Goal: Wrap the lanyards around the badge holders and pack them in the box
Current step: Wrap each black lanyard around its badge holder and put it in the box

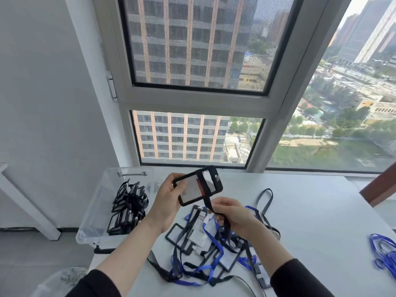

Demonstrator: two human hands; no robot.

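My left hand (168, 200) grips a black-framed badge holder (198, 186) above the table, tilted, with one turn of its black lanyard (209, 205) across its face. My right hand (232, 215) pinches that lanyard just below the holder and keeps it taut. Beneath my hands lies a tangled pile of badge holders (205, 247) with black and blue lanyards. A clear plastic box (96, 202) stands at the left on the table's edge. Inside it sit several wrapped black badge holders (127, 207).
The white table (321, 211) reaches to the window sill. A bundle of blue lanyards (384, 251) lies at its right edge. A loose grey lanyard loop (264, 197) lies behind the pile. A white table leg (27, 206) stands at the far left.
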